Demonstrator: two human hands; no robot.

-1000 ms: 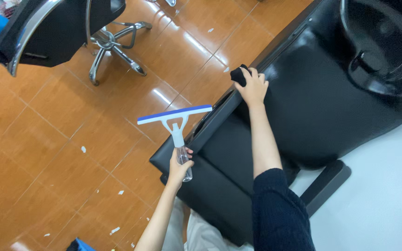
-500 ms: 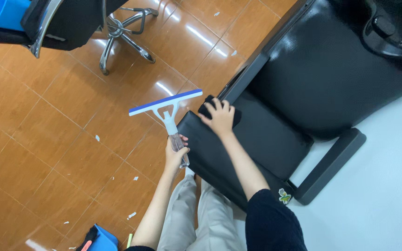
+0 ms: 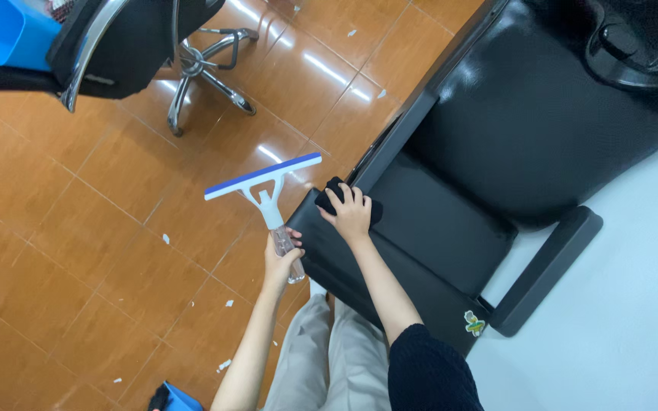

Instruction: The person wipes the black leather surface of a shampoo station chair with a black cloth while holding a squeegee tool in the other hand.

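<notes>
My left hand (image 3: 281, 261) grips the clear bottle handle of a white squeegee (image 3: 263, 180) with a blue blade, held upright over the floor, beside the chair's corner. My right hand (image 3: 352, 214) presses a black cloth (image 3: 332, 194) onto the near left corner of a black padded footrest (image 3: 428, 236). That footrest belongs to a black reclining wash chair (image 3: 542, 129), whose seat stretches up and right toward a dark basin (image 3: 641, 38).
Orange-brown floor tiles (image 3: 78, 251) carry small white scraps. A black swivel chair with a chrome base (image 3: 207, 68) stands at the upper left, with a blue bin (image 3: 1, 30) beside it. A blue object (image 3: 173, 398) lies near my knees. White floor (image 3: 626, 304) lies to the right.
My right hand with the cloth has slid down from the chair's upper side edge to the footrest corner. The squeegee stays in my left hand, moved slightly left.
</notes>
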